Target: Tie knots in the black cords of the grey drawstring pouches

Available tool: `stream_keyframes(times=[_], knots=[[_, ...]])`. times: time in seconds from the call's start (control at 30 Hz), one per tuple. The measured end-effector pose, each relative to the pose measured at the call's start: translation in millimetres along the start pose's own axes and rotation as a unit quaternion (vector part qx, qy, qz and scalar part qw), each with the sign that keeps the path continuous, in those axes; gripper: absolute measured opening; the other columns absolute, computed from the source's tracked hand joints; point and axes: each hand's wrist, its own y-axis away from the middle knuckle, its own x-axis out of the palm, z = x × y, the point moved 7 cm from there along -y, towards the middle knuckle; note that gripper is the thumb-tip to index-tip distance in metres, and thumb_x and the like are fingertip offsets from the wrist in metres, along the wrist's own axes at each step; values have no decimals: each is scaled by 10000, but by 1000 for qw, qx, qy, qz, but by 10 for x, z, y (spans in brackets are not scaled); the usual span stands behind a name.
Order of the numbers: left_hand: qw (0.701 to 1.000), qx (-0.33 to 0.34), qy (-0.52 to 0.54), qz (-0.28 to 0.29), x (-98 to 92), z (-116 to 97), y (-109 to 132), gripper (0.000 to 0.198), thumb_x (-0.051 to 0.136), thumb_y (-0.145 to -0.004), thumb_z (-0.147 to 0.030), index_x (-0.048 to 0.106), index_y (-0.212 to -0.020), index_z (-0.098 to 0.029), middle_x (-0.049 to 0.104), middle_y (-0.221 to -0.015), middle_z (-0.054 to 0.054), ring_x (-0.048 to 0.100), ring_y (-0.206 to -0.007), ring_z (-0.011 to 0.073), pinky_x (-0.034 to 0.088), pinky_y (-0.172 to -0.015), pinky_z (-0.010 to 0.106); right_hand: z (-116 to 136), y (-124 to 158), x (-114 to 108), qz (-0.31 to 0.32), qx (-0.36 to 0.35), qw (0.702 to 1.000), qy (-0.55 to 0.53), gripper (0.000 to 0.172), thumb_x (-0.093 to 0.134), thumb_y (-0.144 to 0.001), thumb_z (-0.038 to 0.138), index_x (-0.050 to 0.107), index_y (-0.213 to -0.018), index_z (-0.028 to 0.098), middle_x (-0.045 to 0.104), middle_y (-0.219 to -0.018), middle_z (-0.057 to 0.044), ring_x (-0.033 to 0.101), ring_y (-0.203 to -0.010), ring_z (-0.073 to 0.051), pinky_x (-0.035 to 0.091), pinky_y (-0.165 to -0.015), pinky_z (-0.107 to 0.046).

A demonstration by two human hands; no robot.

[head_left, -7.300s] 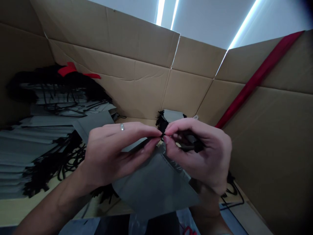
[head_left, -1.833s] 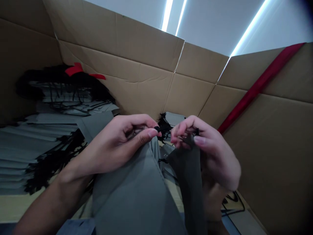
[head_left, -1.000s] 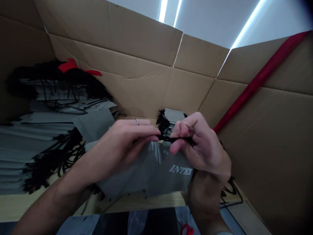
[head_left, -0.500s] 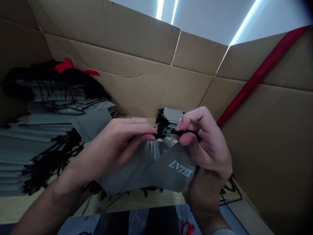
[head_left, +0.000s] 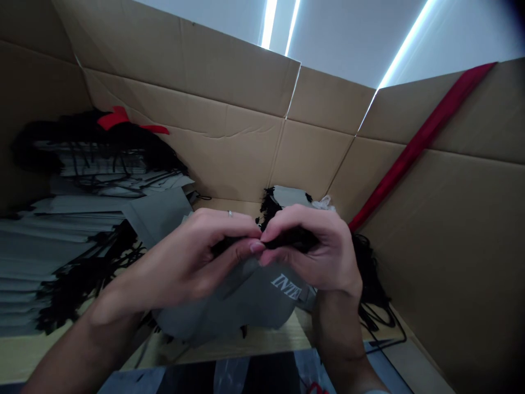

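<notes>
Fingertip to fingertip, my left hand (head_left: 200, 251) and my right hand (head_left: 328, 241) meet at the centre of the head view. Both are closed in a pinch on black cord (head_left: 283, 241), which shows between the fingers of the right hand. Below them hangs a grey fabric drawstring bag (head_left: 250, 306) with white "INTEX" lettering, its last letter cut off by a fold. The fingers hide the bag's top edge and the exact spot where the cord is gripped.
Stacked grey bags (head_left: 61, 235) with black cords fill the left, a red strip (head_left: 115, 117) on top. A smaller stack (head_left: 287, 195) stands behind my hands. Black cords (head_left: 369, 273) lie at right. Cardboard walls (head_left: 229, 120) surround the table, with a red band (head_left: 422, 145) on the right one.
My hands have come together from a small gap, the right one moving left. The bag's front has bunched up and its lettering has shifted left.
</notes>
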Motion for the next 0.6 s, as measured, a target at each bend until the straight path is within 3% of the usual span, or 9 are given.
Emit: stream_keyframes(times=[0.23, 0.37, 0.47, 0.53, 0.6], knots=[[997, 43, 55, -28, 28, -95, 27, 221, 694, -1147, -119, 728, -952, -217, 585, -776, -35, 507, -683, 125, 407, -639, 281, -174, 53, 73, -37, 116, 973, -197, 256, 1130, -895, 303, 885, -952, 257, 858, -864, 8, 791, -666, -165, 631, -630, -267], [995, 57, 68, -46, 7, -139, 40, 230, 710, -1162, -144, 748, -947, -214, 603, -783, -24, 535, -688, 124, 424, -631, 285, -267, 51, 156, -45, 96, 948, -300, 251, 1131, -894, 310, 909, -998, 259, 850, -890, -5, 765, -719, -162, 610, -682, -274], [994, 56, 63, -74, -21, -124, 46, 199, 743, -1149, -149, 760, -959, -205, 672, -784, -15, 584, -686, 127, 441, -629, 299, -256, 50, 136, -40, 80, 950, -299, 202, 1085, -949, 264, 913, -1054, 256, 843, -928, -13, 745, -755, -153, 580, -704, -271], [993, 38, 32, -109, -71, -71, 35, 210, 747, -1168, -196, 773, -959, -206, 720, -813, -6, 613, -698, 128, 454, -631, 304, -224, 66, 70, -44, 107, 957, -265, 268, 1091, -952, 308, 908, -1145, 272, 837, -948, -13, 737, -765, -159, 566, -687, -273], [983, 7, 25, -182, -214, 23, 35, 281, 745, -1197, -297, 768, -930, -212, 717, -834, -15, 607, -706, 119, 450, -622, 302, -163, 84, -28, -53, 136, 966, -214, 394, 1104, -939, 407, 891, -1250, 291, 819, -933, -5, 720, -748, -166, 548, -646, -274]])
